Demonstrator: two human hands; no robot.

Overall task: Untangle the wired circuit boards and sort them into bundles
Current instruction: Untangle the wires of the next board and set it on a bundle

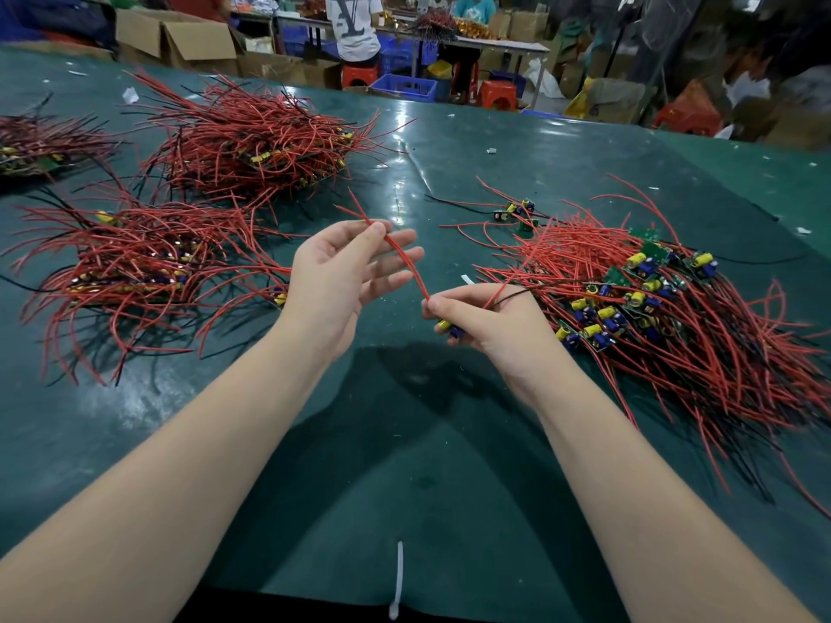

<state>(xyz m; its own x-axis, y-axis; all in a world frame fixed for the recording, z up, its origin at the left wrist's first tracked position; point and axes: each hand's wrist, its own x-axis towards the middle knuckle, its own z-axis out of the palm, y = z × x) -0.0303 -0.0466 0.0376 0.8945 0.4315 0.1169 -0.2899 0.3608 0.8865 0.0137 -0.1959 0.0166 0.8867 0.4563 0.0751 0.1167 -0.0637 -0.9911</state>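
Note:
My right hand (485, 319) grips a small circuit board (449, 329) with yellow and blue parts, just above the table's middle. Its red wires (404, 258) run up and left to my left hand (346, 272), whose thumb and fingers lightly pinch them near the tips. The other left fingers are spread and straight. A loose tangle of wired boards (638, 299) lies to the right of my right hand. Sorted heaps of red-wired boards lie at the left (130, 263) and far left-centre (252, 141).
A green table (404, 442) carries everything. A white cable tie (398, 577) lies at the near edge. Another pile (40, 146) sits at the far left edge. Cardboard boxes (180, 38), blue crates, red stools and people stand beyond the table.

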